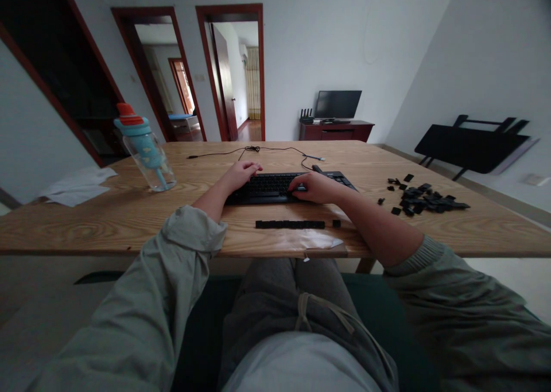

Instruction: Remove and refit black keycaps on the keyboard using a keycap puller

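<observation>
Keyboard: The black keyboard (271, 185) is serving as the landmark; it is lying flat on the wooden table (193, 231), in front of the person.
Left hand: The left hand (241, 175) is resting at the keyboard's left part, fingers loosely bent and reaching over its far edge; whether they are gripping it, I cannot tell.
Right hand: The right hand (314, 187) is bending over the keyboard's right part, its fingertips drawing narrow just above or on the keys; whether they are holding a small piece, I cannot tell.
Keycap row: A straight row of black keycaps (289, 224) is lying on the near side of the keyboard, apart from it.
Single keycap: One lone keycap (336, 223) is sitting just right of that row, nearer the person than the keyboard.
Loose heap: A scattered heap of keycaps (424, 200) is spreading well to the right of the keyboard.
Cable: A thin dark cable (252, 148) is looping beyond the keyboard's far edge.
Bottle: A clear bottle with a red and blue lid (148, 154) is standing to the left of the keyboard.
Fine handling: With the fingertips working this close to the keys, a light, level touch is probably serving best; sideways pressure is risking a tilted cap or a nudged neighbour. The left hand is well placed for steadying the board, provided it is not pressing down on keys.
</observation>
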`<move>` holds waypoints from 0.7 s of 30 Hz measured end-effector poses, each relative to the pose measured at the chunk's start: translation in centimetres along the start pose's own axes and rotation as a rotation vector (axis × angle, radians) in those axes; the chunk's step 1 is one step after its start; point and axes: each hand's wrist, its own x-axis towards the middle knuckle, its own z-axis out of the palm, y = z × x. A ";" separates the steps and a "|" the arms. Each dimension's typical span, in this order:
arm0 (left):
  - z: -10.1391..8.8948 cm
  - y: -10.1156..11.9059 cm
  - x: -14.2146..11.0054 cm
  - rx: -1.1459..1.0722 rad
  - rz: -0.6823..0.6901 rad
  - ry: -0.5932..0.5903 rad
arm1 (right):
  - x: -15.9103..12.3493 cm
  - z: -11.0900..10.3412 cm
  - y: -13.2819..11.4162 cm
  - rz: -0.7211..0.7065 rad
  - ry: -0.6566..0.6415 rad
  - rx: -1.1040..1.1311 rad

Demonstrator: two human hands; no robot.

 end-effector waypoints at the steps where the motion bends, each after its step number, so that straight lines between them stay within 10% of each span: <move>1: 0.0 0.0 0.0 -0.003 0.006 -0.002 | 0.0 -0.1 0.0 0.004 0.000 0.004; 21: 0.0 -0.6 0.4 0.053 0.016 -0.008 | -0.2 -0.2 0.5 0.030 -0.008 0.062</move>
